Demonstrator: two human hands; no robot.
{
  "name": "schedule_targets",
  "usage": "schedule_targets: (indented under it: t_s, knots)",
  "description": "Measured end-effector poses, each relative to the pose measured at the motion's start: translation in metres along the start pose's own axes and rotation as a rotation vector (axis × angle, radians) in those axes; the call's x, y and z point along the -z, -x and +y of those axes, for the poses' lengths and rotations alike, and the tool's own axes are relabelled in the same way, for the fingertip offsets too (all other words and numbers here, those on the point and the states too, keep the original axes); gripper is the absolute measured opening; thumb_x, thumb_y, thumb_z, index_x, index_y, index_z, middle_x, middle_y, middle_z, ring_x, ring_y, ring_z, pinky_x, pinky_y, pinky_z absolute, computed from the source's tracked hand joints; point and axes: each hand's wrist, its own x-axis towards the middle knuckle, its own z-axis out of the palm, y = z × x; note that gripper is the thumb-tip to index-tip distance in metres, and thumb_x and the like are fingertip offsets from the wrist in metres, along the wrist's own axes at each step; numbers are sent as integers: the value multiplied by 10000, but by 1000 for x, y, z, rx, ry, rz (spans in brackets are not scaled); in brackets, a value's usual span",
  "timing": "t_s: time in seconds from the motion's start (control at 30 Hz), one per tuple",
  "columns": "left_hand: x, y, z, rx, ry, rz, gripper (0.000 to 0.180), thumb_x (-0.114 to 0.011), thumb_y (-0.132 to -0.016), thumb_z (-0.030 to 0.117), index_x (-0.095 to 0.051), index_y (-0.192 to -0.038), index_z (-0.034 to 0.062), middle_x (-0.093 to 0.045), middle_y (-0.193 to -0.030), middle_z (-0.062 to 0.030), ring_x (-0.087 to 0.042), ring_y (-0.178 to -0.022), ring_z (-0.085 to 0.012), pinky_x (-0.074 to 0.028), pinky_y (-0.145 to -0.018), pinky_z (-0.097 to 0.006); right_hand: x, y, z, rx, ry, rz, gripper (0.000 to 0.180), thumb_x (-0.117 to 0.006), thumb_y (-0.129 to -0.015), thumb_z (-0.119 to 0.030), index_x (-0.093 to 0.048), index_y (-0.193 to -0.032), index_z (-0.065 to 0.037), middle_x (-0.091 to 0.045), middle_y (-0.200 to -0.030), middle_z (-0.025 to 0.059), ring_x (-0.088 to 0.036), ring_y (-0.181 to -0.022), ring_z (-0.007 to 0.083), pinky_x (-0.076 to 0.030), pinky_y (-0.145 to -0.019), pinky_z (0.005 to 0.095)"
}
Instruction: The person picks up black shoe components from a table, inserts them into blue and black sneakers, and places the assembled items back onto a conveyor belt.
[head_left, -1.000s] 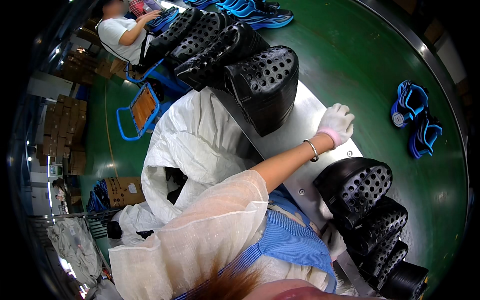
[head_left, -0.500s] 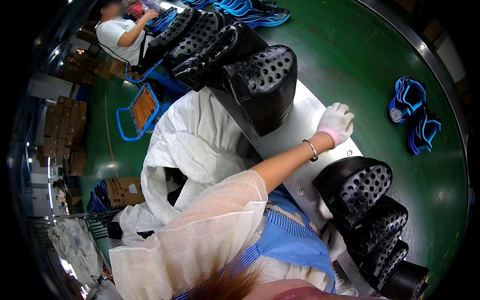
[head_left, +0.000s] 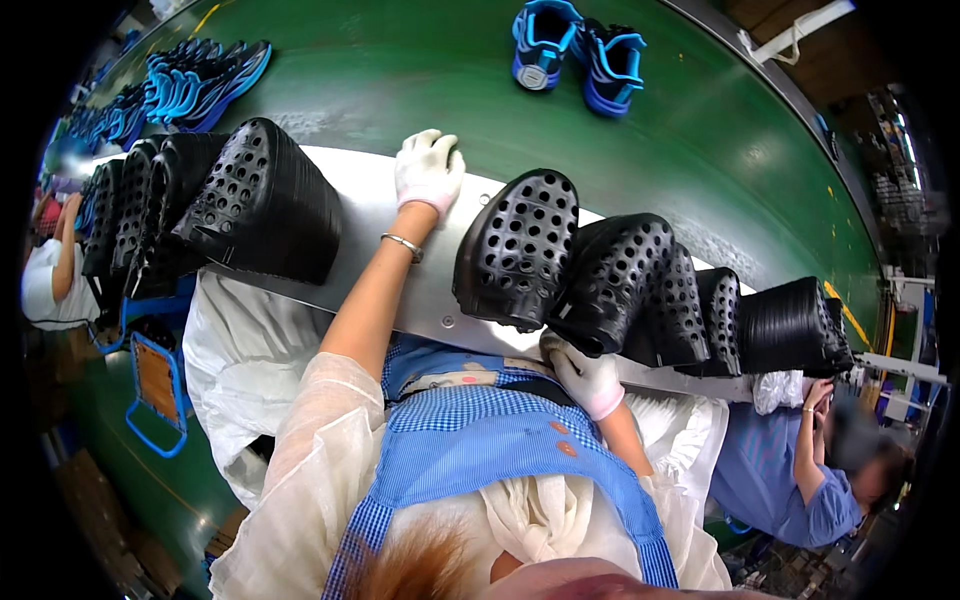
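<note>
My left hand [head_left: 430,172], in a white glove with a pink cuff, is bent over the far edge of the metal ledge [head_left: 375,225], its fingers curled. A bracelet circles that wrist. At the ledge's near edge is my gloved right hand [head_left: 585,375], its fingers partly hidden beside a black stack. Right of my left hand leans a stack of black shoe-shaped pieces with round holes [head_left: 520,240]. More such stacks [head_left: 630,275] line the ledge to the right. Another tall black stack [head_left: 265,205] stands left of my left arm.
A green belt [head_left: 400,70] runs behind the ledge, carrying a pair of blue and black shoes [head_left: 585,60]. More shoes [head_left: 205,85] cluster at the left. White cloth [head_left: 245,350] hangs below the ledge. A blue-framed chair [head_left: 160,390] and a seated person [head_left: 55,275] are left; another person [head_left: 780,460] is right.
My view has swung right, bringing the right-hand stacks, my right hand and a second person into sight. My left hand stays on the ledge between the black stacks.
</note>
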Motion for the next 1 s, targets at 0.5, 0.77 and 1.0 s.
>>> schedule_targets:
  t_s: [0.5,0.77,1.0]
  knots:
    - [13,-89,43,-160,124,-142,395,-587,-848,288,-600,-1222,163,-544,-1266,-143,-533,-1140,-327,-453,-972,-404,124,20,-93,-128,-27,-119,145,-666,-769,-64,-685,-902,-10,-672,-833,131,-647,-740,282,-520,-679,350]
    - [-25,-178,93,-422,-116,-423,496,-575,-850,208,-497,-1340,195,-600,-1104,-153,-585,-1031,-314,-489,-886,-424,185,-7,-108,-187,71,164,169,-543,-675,11,-643,-811,5,-638,-726,116,-609,-645,249,-479,-616,324]
    - [-42,-183,125,-499,-108,-664,564,-487,-879,122,-402,-1416,271,-627,-991,-183,-624,-931,-347,-516,-805,-418,189,-21,-87,-322,126,209,163,-596,-678,16,-667,-824,-1,-652,-721,103,-622,-642,226,-492,-611,308]
